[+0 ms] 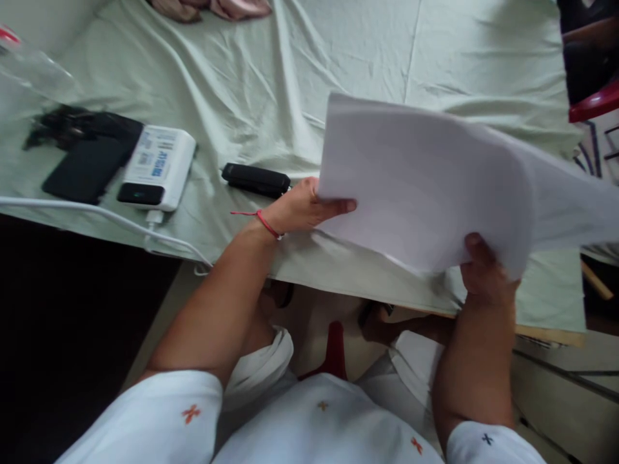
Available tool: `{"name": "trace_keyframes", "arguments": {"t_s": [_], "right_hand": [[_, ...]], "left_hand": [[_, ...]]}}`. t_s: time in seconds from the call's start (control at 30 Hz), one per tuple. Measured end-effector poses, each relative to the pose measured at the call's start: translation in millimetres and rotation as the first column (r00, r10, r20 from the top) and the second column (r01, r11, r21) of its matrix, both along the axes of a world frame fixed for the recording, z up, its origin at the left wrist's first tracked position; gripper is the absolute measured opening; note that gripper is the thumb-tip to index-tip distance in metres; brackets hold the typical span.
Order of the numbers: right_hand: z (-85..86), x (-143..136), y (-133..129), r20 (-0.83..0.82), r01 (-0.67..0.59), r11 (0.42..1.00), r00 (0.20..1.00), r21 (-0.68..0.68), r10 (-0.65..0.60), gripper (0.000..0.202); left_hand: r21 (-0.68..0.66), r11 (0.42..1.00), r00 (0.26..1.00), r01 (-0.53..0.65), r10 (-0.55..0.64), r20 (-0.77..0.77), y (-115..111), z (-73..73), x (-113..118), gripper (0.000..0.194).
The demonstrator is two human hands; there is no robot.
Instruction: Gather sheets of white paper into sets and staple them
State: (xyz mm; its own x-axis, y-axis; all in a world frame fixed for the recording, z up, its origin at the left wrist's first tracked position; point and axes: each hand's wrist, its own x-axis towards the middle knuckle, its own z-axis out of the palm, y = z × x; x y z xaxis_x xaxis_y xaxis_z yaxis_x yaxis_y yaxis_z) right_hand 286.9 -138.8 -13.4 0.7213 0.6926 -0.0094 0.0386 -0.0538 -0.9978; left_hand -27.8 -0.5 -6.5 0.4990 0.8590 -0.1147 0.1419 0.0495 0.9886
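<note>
1. The left hand (302, 207) pinches the lower left edge of a large, smooth sheaf of white paper (396, 174), its thumb flat on the upper face and its other fingers mostly hidden underneath.
2. The right hand (491, 274) grips the same paper near its lower right part, thumb on top; its remaining fingers are hidden or blurred.
3. The paper is raised above the desk (551, 336), in front of the person. It bends over in a rounded curve near the right hand, and a blurred part trails off to the right. The number of sheets cannot be told.
4. A thin red cord bracelet (267, 224) circles the left wrist.
5. Just beyond the left hand lies a slim, oblong black case (256, 180), on the wrinkled pale green cloth (251, 77) that covers the desk.
6. Farther left sits a boxy white power bank (162, 158) with a small black display and printed blue marks; a white cable (97, 209) runs by the desk's near edge.
7. Next to it are a flat, black rectangular object (84, 171) and a dark, tangled bundle (62, 122).
8. At the far left is a clear plastic bottle (39, 71) with a red cap; at the far edge, crumpled pinkish fabric (236, 6).
</note>
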Motion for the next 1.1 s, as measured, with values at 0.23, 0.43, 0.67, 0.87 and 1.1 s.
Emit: {"name": "trace_keyframes", "arguments": {"t_s": [0.23, 0.43, 0.67, 0.87, 1.1], "right_hand": [[3.1, 2, 4, -0.043, 0.054, 0.999, 0.998, 0.001, -0.054, 0.045], [7.5, 8, 5, -0.253, -0.033, 0.997, 0.967, -0.072, 0.014, 0.058], [2.0, 8, -4, -0.294, -0.183, 0.954, 0.95, -0.237, 0.109, 0.057], [7.1, -2, -6, -0.171, -0.204, 0.948, 0.971, -0.245, 0.165, 0.049], [41.8, -20, 0, -0.191, 0.004, 0.951, 0.979, -0.308, -0.066, 0.05]], "left_hand": [[-0.181, 0.981, 0.997, 0.074, -0.07, 0.027, -5, 5.5, -2, 0.034], [-0.224, 0.974, 0.997, 0.035, -0.019, 0.074, -7, 7.3, 0, 0.035], [-0.273, 0.961, 0.998, 0.051, -0.038, 0.054, -8, 13.7, -2, 0.03], [-0.264, 0.965, 1.0, -0.002, -0.005, -0.023, -7, 5.6, -8, 0.039], [-0.152, 0.972, 0.984, -0.179, 0.179, -0.013, -16, 18.1, -14, 0.058]]}}
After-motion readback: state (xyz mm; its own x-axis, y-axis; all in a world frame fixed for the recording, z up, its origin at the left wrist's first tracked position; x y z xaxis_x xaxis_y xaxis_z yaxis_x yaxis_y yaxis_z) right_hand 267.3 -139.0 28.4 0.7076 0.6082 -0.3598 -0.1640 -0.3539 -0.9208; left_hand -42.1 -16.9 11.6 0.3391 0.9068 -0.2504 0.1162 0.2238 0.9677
